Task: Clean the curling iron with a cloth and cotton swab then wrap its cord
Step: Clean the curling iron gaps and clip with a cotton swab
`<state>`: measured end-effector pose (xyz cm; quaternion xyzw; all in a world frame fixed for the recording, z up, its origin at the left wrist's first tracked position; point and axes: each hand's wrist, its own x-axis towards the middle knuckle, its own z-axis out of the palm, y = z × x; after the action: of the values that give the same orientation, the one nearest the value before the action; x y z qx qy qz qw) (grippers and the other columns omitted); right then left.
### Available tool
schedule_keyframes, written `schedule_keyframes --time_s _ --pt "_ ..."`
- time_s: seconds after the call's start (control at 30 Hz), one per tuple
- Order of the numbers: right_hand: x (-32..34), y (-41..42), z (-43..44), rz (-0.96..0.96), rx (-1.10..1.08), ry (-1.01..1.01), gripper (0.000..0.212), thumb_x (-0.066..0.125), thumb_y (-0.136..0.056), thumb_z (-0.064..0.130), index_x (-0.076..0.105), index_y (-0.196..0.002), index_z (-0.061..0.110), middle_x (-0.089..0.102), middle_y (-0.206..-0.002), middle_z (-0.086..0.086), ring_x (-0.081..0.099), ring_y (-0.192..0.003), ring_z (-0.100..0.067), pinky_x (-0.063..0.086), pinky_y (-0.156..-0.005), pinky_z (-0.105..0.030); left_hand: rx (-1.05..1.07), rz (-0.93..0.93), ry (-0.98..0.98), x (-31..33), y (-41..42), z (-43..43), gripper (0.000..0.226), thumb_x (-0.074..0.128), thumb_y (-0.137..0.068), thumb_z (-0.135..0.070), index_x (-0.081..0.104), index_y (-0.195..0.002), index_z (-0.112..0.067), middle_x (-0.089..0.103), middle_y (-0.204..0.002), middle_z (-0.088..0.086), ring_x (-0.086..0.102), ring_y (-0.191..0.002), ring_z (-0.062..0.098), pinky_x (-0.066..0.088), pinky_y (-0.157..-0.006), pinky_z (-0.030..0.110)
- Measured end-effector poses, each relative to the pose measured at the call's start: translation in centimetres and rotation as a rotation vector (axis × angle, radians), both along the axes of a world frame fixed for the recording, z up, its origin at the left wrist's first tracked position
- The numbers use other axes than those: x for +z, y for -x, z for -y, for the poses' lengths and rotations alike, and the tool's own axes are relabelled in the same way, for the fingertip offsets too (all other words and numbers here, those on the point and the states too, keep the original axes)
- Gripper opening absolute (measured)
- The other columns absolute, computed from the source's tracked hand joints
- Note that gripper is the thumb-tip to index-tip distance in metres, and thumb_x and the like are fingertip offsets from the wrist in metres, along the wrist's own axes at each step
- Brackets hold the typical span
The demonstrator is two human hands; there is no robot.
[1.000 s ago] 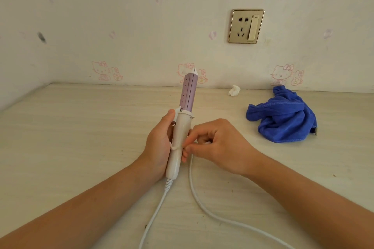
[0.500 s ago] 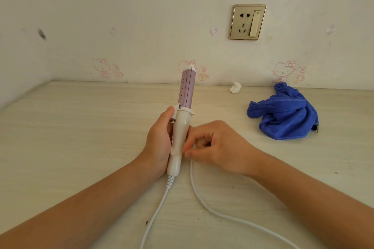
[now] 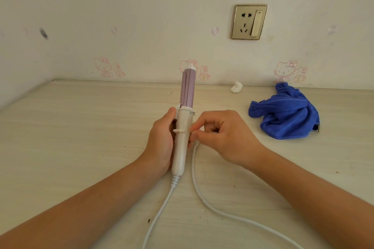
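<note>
Centre of desk (image 3: 81, 137): left hand (image 3: 162, 139) wraps curling iron (image 3: 183, 137), barrel toward 12 o'clock; right hand (image 3: 222, 137) curled, pinching cord (image 3: 192, 168); cloth (image 3: 283, 115) at 2 o'clock.

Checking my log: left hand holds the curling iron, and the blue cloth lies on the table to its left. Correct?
No. The head view shows the blue cloth right of the curling iron; the left hand does hold it.

No text, number or brand can be read. Gold-framed wall socket with rocker switch (image 3: 249, 22), at 1 o'clock from frame centre, has a faint mark on its lower edge, too small to read. Pink cartoon cat outlines (image 3: 103, 67) printed on the wallpaper, at 10 o'clock, show no lettering.
</note>
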<state>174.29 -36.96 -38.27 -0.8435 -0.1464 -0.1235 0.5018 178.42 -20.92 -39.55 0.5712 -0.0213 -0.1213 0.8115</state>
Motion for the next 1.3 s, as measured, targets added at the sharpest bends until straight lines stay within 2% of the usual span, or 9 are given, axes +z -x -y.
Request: schedule_keyframes --time_s 0.2,0.33,0.5,0.67,0.8,0.97,1.1,1.2,1.3 --pt "-0.3 0.5 -0.7 0.001 0.117 0.036 0.011 0.075 -0.089 0.005 0.078 -0.083 0.014 0.046 -0.046 0.016 0.038 -0.046 -0.003 0.040 -0.057 -0.017 -0.016 -0.024 0.038 -0.6 -0.7 -0.2 0.045 0.046 -0.107 -0.033 0.080 -0.090 -0.008 0.074 -0.082 0.013 0.071 -0.071 0.025 0.060 -0.061 0.033" --pt "0.2 -0.5 0.3 0.094 -0.139 -0.022 0.015 0.074 -0.089 0.006 0.075 -0.080 0.018 0.046 -0.043 0.017 0.037 -0.044 -0.004 0.034 -0.052 -0.014 -0.079 0.037 0.037 -0.5 -0.7 -0.2 0.036 0.039 -0.108 -0.020 0.071 -0.104 -0.004 0.069 -0.080 0.020 0.064 -0.060 0.029 0.055 -0.052 0.033" --pt "0.2 0.3 -0.1 0.035 0.069 0.011 0.013 0.073 -0.088 0.002 0.077 -0.083 0.013 0.054 -0.046 0.023 0.039 -0.044 -0.003 0.041 -0.053 -0.022 -0.056 0.013 0.015 -0.5 -0.5 -0.1 0.034 0.045 -0.103 -0.018 0.073 -0.100 0.001 0.067 -0.073 0.015 0.063 -0.056 0.025 0.052 -0.046 0.031" --pt "0.4 -0.8 0.5 0.103 -0.189 -0.019 0.015 0.073 -0.090 0.009 0.076 -0.082 0.020 0.044 -0.044 0.014 0.036 -0.045 -0.004 0.039 -0.053 -0.021 -0.105 0.002 0.022 -0.4 -0.4 -0.2 0.038 0.050 -0.101 -0.029 0.074 -0.098 0.000 0.070 -0.075 0.017 0.063 -0.053 0.026 0.052 -0.046 0.031" --pt "0.2 0.3 -0.1 0.057 0.014 -0.011 0.013 0.072 -0.089 0.002 0.076 -0.083 0.012 0.051 -0.045 0.020 0.038 -0.043 -0.003 0.037 -0.052 -0.018 -0.071 0.027 -0.056 -0.6 -0.4 -0.2 0.039 0.051 -0.101 -0.032 0.075 -0.091 -0.003 0.068 -0.068 0.015 0.063 -0.053 0.024 0.052 -0.045 0.030" --pt "0.2 -0.7 0.5 0.105 -0.184 -0.028 0.013 0.073 -0.090 0.007 0.074 -0.081 0.017 0.043 -0.043 0.014 0.036 -0.042 -0.004 0.038 -0.052 -0.021 -0.105 0.046 0.013 -0.5 -0.5 -0.1 0.038 0.047 -0.104 -0.027 0.068 -0.107 0.003 0.069 -0.077 0.017 0.062 -0.055 0.025 0.052 -0.048 0.030" --pt "-0.1 0.0 -0.3 0.097 -0.041 0.029 0.017 0.071 -0.090 0.003 0.070 -0.079 0.016 0.049 -0.044 0.019 0.043 -0.042 -0.003 0.038 -0.054 -0.015 -0.103 0.083 0.015 -0.6 -0.4 -0.2 0.036 0.040 -0.107 -0.019 0.064 -0.109 0.008 0.067 -0.072 0.015 0.062 -0.056 0.025 0.051 -0.047 0.030" --pt "-0.1 -0.7 0.2 0.125 -0.169 0.004 0.017 0.072 -0.091 0.007 0.070 -0.080 0.019 0.045 -0.044 0.016 0.039 -0.043 -0.004 0.039 -0.053 -0.019 -0.115 0.087 0.020 -0.6 -0.5 -0.2 0.037 0.039 -0.108 -0.019 0.071 -0.108 -0.001 0.071 -0.081 0.019 0.064 -0.058 0.027 0.053 -0.050 0.032" --pt "-0.1 -0.5 0.6 0.066 -0.053 -0.001 0.014 0.072 -0.090 0.004 0.072 -0.081 0.015 0.048 -0.045 0.016 0.037 -0.044 -0.005 0.038 -0.053 -0.020 -0.109 0.088 0.002 -0.7 -0.5 -0.2 0.038 0.039 -0.108 -0.019 0.074 -0.104 -0.006 0.070 -0.077 0.017 0.066 -0.060 0.026 0.054 -0.050 0.032"
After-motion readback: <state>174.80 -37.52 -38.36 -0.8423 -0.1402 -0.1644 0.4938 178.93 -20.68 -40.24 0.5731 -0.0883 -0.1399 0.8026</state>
